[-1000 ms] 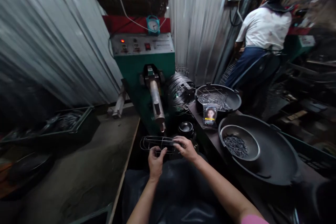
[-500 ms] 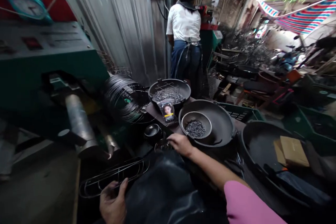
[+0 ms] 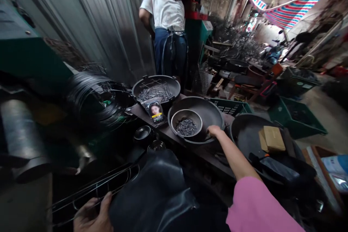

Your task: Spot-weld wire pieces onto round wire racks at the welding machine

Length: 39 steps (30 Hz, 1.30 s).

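Note:
At the lower left, my left hand (image 3: 94, 214) is closed on a wire rack (image 3: 98, 190), a long frame of bent metal wire with rounded ends, beside my dark apron (image 3: 152, 192). My right hand (image 3: 214, 131) reaches into a wide dark pan (image 3: 210, 110), just inside its near right rim. Its fingers are curled down on something dark and small that I cannot make out. To the left of that hand, a metal bowl (image 3: 199, 121) in the same pan holds many short wire pieces (image 3: 186, 127).
Another pan (image 3: 174, 88) with straight wire pieces stands behind a phone (image 3: 156, 111) in a plastic pouch. Coiled wire (image 3: 89, 96) and a green machine (image 3: 27, 56) are left. A pan (image 3: 241, 125) with a cardboard box (image 3: 274, 138) stands right. A co-worker (image 3: 168, 11) stands behind.
My right hand has moved right, from beside the small round containers into the wide pan. My left hand still holds the wire rack. The view has turned to the right.

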Each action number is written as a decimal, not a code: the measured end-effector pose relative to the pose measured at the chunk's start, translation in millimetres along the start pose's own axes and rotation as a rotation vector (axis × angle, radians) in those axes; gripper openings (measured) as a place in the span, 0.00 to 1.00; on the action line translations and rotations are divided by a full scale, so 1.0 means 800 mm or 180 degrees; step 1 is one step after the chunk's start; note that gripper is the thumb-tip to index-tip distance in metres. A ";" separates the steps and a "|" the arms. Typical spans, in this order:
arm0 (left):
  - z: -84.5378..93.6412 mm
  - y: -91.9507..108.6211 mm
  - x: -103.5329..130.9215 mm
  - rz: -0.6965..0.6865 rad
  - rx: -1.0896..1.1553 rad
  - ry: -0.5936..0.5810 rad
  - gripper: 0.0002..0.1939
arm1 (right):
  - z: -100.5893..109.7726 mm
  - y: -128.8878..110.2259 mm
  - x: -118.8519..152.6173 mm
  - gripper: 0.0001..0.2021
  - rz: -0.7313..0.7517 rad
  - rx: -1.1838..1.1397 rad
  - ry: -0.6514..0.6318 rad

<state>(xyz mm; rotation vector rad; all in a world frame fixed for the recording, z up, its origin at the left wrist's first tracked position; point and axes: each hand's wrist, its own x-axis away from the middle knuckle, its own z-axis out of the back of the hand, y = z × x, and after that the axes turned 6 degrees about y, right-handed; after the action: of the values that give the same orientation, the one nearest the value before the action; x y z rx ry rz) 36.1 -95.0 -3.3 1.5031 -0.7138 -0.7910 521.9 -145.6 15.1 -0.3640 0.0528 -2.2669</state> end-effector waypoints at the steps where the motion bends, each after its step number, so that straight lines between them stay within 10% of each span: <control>1: 0.001 0.003 0.002 -0.0028 -0.0004 -0.0004 0.25 | -0.009 -0.006 -0.005 0.08 0.0079 -0.0032 -0.0106; 11: 0.013 0.004 0.001 -0.0159 -0.0215 0.0233 0.21 | 0.023 -0.003 0.025 0.11 0.0856 -0.1382 -0.0523; 18: -0.008 0.005 0.010 0.0007 -0.0124 0.0179 0.25 | 0.016 -0.104 0.077 0.16 0.0977 -0.4426 -0.1357; 26: 0.027 -0.002 -0.005 -0.0319 -0.0284 0.0327 0.22 | -0.040 -0.217 0.102 0.20 0.0845 -0.4650 -0.2375; 32: 0.036 -0.010 -0.015 -0.0416 -0.0155 0.0322 0.20 | -0.085 -0.232 0.127 0.16 0.0292 -0.5068 -0.2827; 39: 0.020 -0.014 -0.009 -0.0343 0.0070 0.0142 0.19 | -0.073 -0.247 0.135 0.20 0.0165 -0.5321 -0.2582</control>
<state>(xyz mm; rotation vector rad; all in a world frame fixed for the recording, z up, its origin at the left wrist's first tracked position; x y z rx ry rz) 18.9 -97.0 -14.6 1.5847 -0.6141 -0.8304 293.9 -99.8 16.5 -1.9799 1.4817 -1.3191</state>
